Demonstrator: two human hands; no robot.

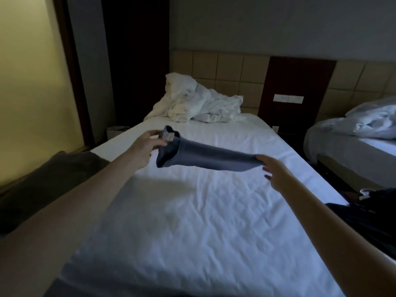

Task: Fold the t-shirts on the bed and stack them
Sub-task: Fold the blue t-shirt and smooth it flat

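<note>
A blue-grey t-shirt (205,156), folded into a narrow band, hangs in the air above the white bed (192,221). My left hand (145,147) pinches its collar end, where a small white label shows. My right hand (275,171) holds the other end, thumb on top and fingers beneath. The shirt sags slightly between the two hands and casts a shadow on the sheet below.
A dark garment (368,219) lies at the bed's right edge and a dark grey cloth (49,179) at its left edge. A crumpled white duvet (192,103) is heaped at the headboard. A second bed (353,142) stands to the right across a narrow gap.
</note>
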